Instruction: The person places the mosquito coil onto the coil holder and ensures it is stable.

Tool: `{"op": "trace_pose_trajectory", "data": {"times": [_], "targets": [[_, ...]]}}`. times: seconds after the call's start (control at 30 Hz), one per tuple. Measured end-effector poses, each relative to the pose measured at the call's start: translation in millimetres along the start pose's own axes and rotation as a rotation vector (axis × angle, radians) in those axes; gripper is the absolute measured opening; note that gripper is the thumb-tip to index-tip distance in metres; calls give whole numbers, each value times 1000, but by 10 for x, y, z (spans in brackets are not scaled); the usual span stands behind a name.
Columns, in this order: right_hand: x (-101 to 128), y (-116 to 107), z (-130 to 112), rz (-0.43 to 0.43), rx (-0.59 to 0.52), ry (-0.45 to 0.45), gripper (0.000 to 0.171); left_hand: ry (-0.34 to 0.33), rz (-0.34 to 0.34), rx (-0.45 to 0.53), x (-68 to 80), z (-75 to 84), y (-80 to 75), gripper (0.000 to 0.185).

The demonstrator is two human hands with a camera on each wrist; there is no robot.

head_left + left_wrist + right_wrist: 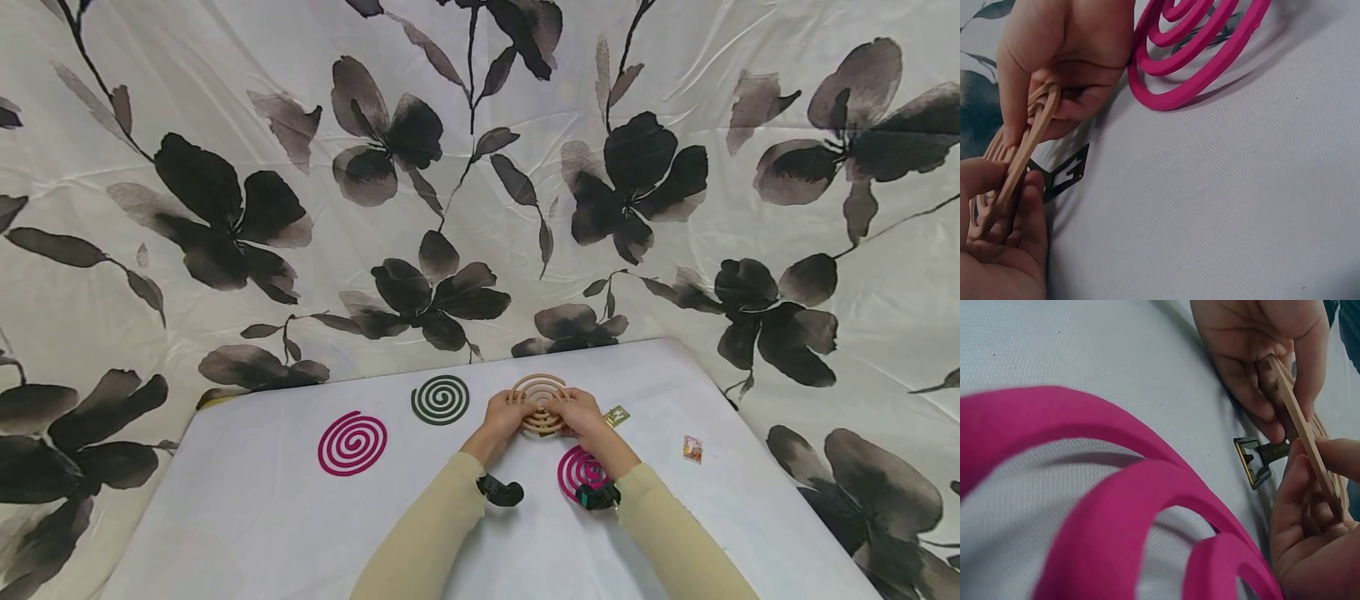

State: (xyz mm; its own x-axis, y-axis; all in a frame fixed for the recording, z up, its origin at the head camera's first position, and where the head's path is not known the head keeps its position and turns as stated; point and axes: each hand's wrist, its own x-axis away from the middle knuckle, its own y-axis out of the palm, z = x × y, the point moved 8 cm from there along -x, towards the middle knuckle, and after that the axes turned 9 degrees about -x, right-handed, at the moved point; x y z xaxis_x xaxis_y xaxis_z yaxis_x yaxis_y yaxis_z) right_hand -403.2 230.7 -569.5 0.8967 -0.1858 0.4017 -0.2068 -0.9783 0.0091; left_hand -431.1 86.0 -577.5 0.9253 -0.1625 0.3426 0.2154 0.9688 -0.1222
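Observation:
Both hands hold a tan spiral coil (538,393) upright-tilted above the white table (240,517). My left hand (508,414) pinches its left edge, and my right hand (576,411) grips its right side. In the left wrist view the left hand (1004,244) and right hand (1063,62) clasp the thin tan coil (1025,153) edge-on. A small metal stand (1063,176) lies on the table just beneath it. From the right wrist the same tan coil (1300,428), metal stand (1255,459), right hand (1310,531) and left hand (1254,356) show.
A pink spiral coil (352,442) and a dark green coil (440,399) lie flat to the left. Another pink coil (577,469) sits under my right wrist. A small metal tab (617,415) and a small packet (692,448) lie to the right. Flowered cloth (225,208) hangs behind.

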Motion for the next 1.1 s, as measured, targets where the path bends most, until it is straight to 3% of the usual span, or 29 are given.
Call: {"op": "trace_pose_trajectory", "data": {"times": [0.5, 0.73, 1.1], "targets": [[-25, -15, 12, -34, -28, 55, 45, -6, -10, -4, 28, 4, 15, 43], [-31, -1, 49, -31, -65, 131, 48, -7, -30, 19, 37, 16, 27, 46], [-64, 37, 37, -69, -106, 102, 33, -22, -14, 17, 15, -3, 8, 57]]}}
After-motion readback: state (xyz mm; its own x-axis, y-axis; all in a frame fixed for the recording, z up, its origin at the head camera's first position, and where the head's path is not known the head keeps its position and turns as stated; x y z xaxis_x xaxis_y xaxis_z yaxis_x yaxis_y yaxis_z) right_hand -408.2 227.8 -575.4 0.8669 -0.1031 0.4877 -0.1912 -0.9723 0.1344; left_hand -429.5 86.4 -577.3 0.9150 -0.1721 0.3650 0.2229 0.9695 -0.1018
